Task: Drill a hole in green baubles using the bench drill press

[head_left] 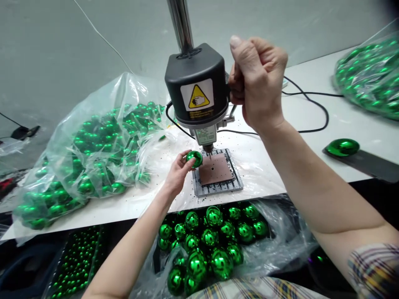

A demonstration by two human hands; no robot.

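In my left hand (180,171) is a shiny green bauble (194,159), pinched between thumb and fingers just left of the drill bit. My right hand (260,79) is closed at the right side of the black drill press (196,89), around its feed lever, most of which the fingers hide. The thin bit (210,157) hangs above a brown board (216,169) that has a dark hole in it. Beneath the board lies a grooved grey base plate (218,189), sprinkled with dark shavings.
A large clear bag (102,137) of green baubles fills the table's left side. Below the front edge, more baubles (210,236) lie in a plastic-lined container. Another filled bag (370,77) sits at the far right, near a half-bauble shape (343,147) on a dark strip. Black cables (311,97) cross the table.
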